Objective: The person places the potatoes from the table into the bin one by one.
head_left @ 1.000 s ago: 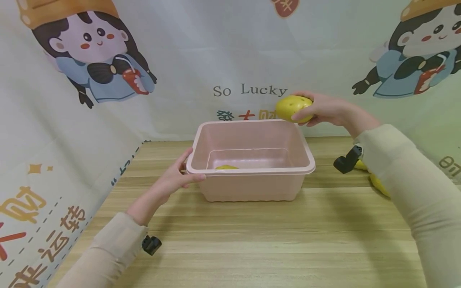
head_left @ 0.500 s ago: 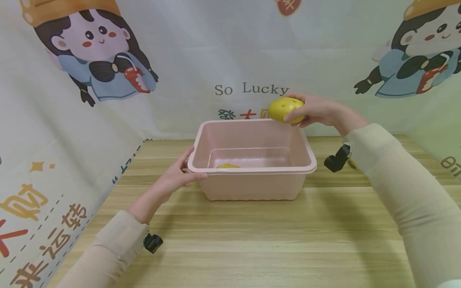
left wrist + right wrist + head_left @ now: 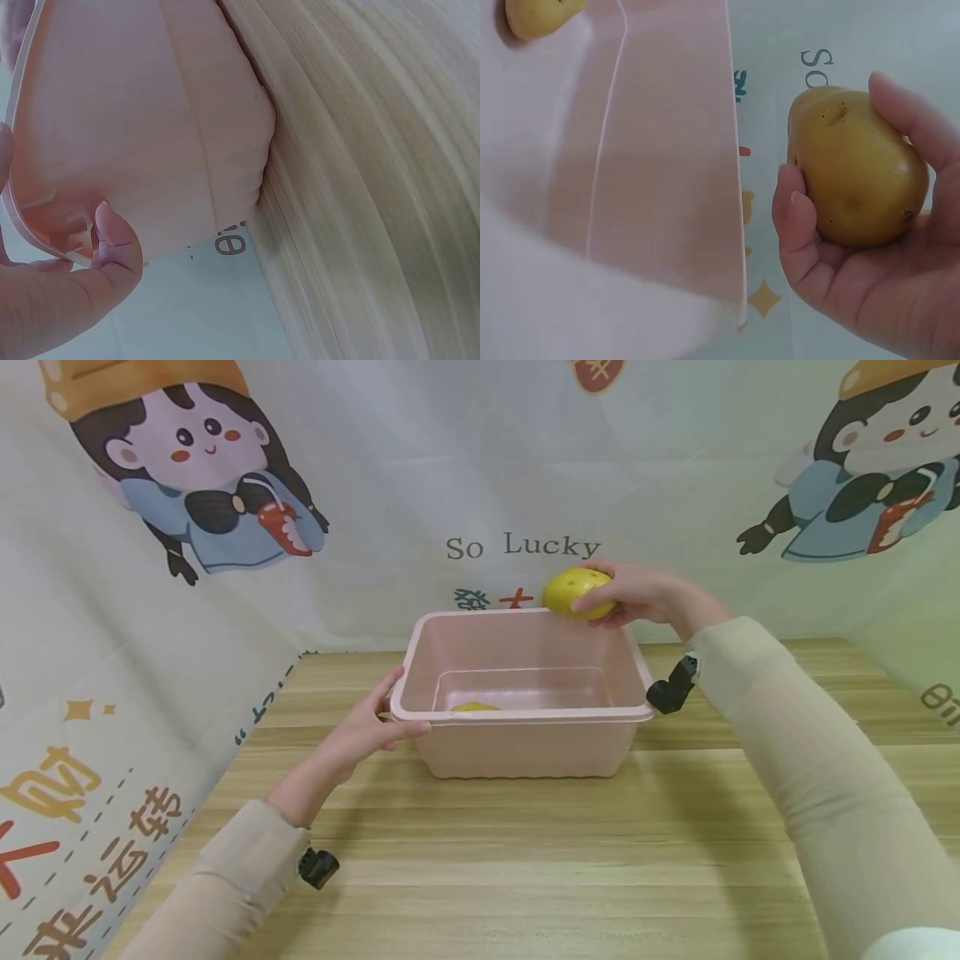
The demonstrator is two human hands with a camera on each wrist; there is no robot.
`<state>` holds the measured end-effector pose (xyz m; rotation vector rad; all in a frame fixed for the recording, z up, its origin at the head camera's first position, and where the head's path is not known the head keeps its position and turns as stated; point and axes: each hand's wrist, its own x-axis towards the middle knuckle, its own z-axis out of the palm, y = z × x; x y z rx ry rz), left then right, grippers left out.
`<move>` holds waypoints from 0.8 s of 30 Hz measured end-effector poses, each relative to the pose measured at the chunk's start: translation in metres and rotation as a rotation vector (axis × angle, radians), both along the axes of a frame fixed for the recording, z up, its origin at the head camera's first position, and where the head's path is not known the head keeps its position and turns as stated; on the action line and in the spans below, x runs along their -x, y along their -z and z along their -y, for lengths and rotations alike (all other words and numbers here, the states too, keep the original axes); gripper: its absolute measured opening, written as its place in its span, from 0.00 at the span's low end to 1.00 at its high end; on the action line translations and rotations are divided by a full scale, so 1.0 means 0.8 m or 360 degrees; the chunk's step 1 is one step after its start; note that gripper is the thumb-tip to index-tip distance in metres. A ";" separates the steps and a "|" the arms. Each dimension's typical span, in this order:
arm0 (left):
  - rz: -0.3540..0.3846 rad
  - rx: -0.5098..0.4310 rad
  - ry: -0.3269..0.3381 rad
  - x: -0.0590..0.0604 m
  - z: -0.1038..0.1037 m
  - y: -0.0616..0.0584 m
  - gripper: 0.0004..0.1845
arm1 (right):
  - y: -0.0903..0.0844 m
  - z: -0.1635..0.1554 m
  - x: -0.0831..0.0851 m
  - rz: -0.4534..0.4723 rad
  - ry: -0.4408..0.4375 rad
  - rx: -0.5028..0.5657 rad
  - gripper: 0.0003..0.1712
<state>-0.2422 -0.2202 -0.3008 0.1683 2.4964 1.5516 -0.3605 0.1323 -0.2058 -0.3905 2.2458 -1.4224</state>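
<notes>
My right hand point(image 3: 637, 597) grips a yellow potato point(image 3: 573, 592) above the back right rim of a pink plastic bin point(image 3: 525, 749). In the right wrist view the fingers and thumb wrap round the potato point(image 3: 859, 169), its dimpled skin facing the camera. With my left hand point(image 3: 365, 724) I hold the bin's left end by the rim, the thumb at the front. Seen from the left wrist, that thumb point(image 3: 116, 240) bends over the corner of the bin point(image 3: 135, 112). Inside the bin lies another potato point(image 3: 474, 706), mostly hidden by the front wall.
The bin stands on a wood-grain table point(image 3: 480, 860). Behind and to the left hangs a pale printed cloth point(image 3: 420, 460) with cartoon figures and lettering. My right sleeve point(image 3: 810, 760) covers part of the table's right side.
My right hand has moved left with the potato, from the bin's back right corner further along the back rim. The yellow items at the right are now hidden behind the sleeve. My left hand stays put.
</notes>
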 end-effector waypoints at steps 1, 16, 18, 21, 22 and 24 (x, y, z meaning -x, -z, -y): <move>0.0002 -0.0001 -0.0001 0.000 0.000 0.000 0.51 | 0.001 0.002 0.001 0.0006 0.0003 0.0008 0.41; -0.0012 -0.0012 -0.0001 0.001 -0.001 0.002 0.51 | 0.009 0.024 0.009 0.0046 -0.0017 -0.0116 0.39; -0.0014 -0.0008 -0.0001 0.000 -0.001 0.001 0.51 | 0.010 0.027 0.009 0.0047 -0.0024 -0.0131 0.39; -0.0017 -0.0007 -0.0002 0.000 -0.002 0.001 0.51 | 0.011 0.029 0.009 0.0055 -0.0040 -0.0153 0.40; -0.0018 -0.0008 -0.0001 0.000 -0.002 0.001 0.51 | 0.010 0.030 0.009 0.0059 -0.0041 -0.0165 0.40; -0.0019 -0.0011 -0.0001 0.000 -0.002 0.001 0.51 | 0.010 0.030 0.009 0.0070 -0.0052 -0.0185 0.42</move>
